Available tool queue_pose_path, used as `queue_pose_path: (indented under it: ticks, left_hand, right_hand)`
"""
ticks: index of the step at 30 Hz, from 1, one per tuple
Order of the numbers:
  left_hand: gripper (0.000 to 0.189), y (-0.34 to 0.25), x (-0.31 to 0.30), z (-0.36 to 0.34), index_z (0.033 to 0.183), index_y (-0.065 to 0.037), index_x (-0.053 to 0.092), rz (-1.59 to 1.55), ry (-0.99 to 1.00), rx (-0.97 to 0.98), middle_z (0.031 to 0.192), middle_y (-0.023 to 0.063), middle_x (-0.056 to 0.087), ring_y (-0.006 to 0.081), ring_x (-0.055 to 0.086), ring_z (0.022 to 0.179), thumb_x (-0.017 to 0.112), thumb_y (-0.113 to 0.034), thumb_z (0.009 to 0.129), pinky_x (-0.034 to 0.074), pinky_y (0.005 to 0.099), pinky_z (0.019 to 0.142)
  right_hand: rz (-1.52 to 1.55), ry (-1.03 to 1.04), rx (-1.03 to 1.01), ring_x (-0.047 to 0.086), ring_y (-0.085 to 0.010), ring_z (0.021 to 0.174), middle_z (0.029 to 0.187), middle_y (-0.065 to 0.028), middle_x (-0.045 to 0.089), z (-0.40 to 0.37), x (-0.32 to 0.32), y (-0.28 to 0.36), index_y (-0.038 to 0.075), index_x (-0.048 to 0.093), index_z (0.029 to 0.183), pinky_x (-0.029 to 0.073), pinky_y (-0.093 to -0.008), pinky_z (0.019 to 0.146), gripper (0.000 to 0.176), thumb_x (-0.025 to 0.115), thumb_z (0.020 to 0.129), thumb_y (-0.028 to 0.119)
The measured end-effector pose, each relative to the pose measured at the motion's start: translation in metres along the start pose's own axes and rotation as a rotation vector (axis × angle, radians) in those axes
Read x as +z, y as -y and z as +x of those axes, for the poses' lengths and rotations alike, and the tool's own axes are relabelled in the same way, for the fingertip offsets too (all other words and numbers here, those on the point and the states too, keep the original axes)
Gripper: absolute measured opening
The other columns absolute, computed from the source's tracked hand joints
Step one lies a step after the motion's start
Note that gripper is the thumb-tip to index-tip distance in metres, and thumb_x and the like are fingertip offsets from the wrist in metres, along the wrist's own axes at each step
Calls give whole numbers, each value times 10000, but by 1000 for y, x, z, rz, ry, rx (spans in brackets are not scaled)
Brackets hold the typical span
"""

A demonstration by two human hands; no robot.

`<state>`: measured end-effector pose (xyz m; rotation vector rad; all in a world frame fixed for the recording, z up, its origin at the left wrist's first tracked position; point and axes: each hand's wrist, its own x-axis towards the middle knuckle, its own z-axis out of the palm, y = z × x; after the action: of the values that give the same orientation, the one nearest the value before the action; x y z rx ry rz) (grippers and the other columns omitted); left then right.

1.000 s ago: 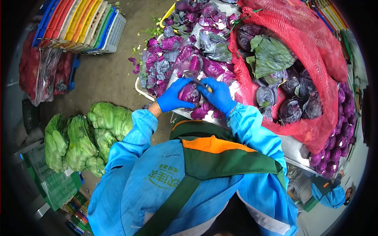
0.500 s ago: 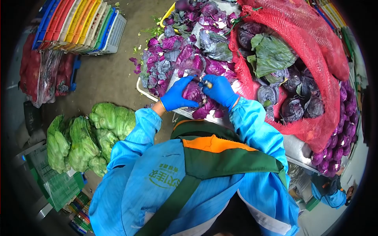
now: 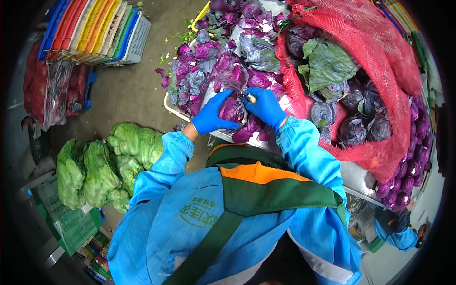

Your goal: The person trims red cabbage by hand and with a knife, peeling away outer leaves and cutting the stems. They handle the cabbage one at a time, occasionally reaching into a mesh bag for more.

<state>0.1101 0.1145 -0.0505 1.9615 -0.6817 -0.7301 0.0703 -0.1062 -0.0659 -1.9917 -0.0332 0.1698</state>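
Observation:
My left hand (image 3: 213, 115), in a blue glove, is wrapped round the left side of a red cabbage (image 3: 231, 110) near the table's front edge. My right hand (image 3: 264, 105), gloved in blue too, grips a small knife (image 3: 250, 98) by its light handle at the cabbage's upper right. Its blade is hard to make out. Loose purple leaves (image 3: 204, 71) are heaped beyond both hands. To the right, an open red mesh bag (image 3: 375, 61) holds whole cabbages (image 3: 352, 131) and a big green leaf (image 3: 331, 65).
Stacked coloured crates (image 3: 95, 31) stand at the upper left, red mesh sacks (image 3: 35, 90) below them. Bagged green vegetables (image 3: 97, 171) lie at the left. Trimmed purple cabbages (image 3: 412, 156) are piled far right. Another person (image 3: 401, 232) is at the lower right.
The knife handle in my right hand has tilted and shifted slightly, and the hand has moved a little. The cabbage has turned slightly in my left hand.

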Motion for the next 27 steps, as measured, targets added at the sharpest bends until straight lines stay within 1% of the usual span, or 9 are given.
queue_pose_path:
  ticks: [5, 8, 12, 14, 19, 21, 23, 25, 27]
  left_hand:
    - [1005, 1, 4, -1, 1424, -39, 330, -36, -33, -6, 1381, 153, 439, 246, 434, 1275, 869, -268, 607, 334, 367, 1075]
    - [988, -4, 11, 6, 1377, -37, 401, 48, -118, 69, 1236, 191, 541, 333, 522, 1152, 862, -366, 568, 404, 412, 985]
    - [1000, -5, 16, 13, 1389, -42, 389, 97, -127, 126, 1262, 194, 529, 339, 514, 1164, 859, -374, 571, 397, 408, 996]
    - [1029, -3, 16, 12, 1409, -49, 371, 96, -143, 151, 1299, 193, 512, 326, 506, 1188, 860, -394, 572, 390, 398, 1012]
    - [953, -10, 6, 5, 1414, -33, 370, -35, -88, 139, 1369, 172, 468, 279, 445, 1266, 845, -299, 632, 331, 379, 1073]
    - [910, -9, 4, 0, 1414, -19, 369, -69, -69, 118, 1396, 153, 449, 253, 399, 1316, 836, -226, 661, 296, 368, 1103]
    - [811, 1, 6, -7, 1393, -41, 411, -451, -198, -1, 1351, 129, 494, 263, 497, 1215, 805, -204, 703, 344, 370, 1072]
    - [675, 4, 13, -7, 1369, -37, 434, -529, -332, 53, 1331, 108, 508, 257, 518, 1192, 730, -201, 785, 377, 386, 1055]
    - [566, 0, 24, 1, 1325, -17, 477, -1371, -531, -119, 1343, 139, 507, 283, 497, 1232, 602, -338, 876, 368, 432, 1066]
  right_hand:
    - [283, 33, 129, 650, -304, 877, 947, -154, 660, -15, 3, 25, 41, 598, 1077, 507, -347, 757, 412, 761, 729, 190]
    - [-77, 38, 117, 642, -316, 896, 944, -160, 643, -21, 4, 30, 57, 555, 1148, 504, -394, 800, 587, 806, 656, 256]
    - [-86, 78, 123, 636, -245, 776, 831, -118, 631, -16, -9, 29, 45, 583, 1080, 509, -340, 742, 429, 747, 698, 145]
    - [155, 70, 79, 633, -189, 748, 834, -104, 641, -13, -10, 15, 36, 594, 1046, 514, -334, 695, 339, 692, 724, 74]
    - [226, 40, 171, 671, -273, 816, 889, -160, 666, -2, -2, -1, 50, 625, 971, 513, -347, 707, 278, 684, 700, 53]
    - [35, -88, 183, 663, -309, 803, 899, -179, 662, 11, 4, -17, 55, 628, 961, 507, -366, 693, 272, 682, 694, 46]
    - [56, -184, 108, 652, -339, 808, 909, -202, 653, 24, 11, -45, 58, 630, 951, 501, -390, 685, 260, 681, 696, 58]
    - [-69, -423, 149, 650, -343, 834, 919, -210, 651, 30, 9, -53, 49, 624, 978, 504, -400, 709, 269, 667, 714, 76]
    - [38, -468, 164, 646, -343, 889, 1003, -207, 654, 26, -1, -35, 25, 579, 1181, 500, -384, 787, 405, 671, 813, 168]
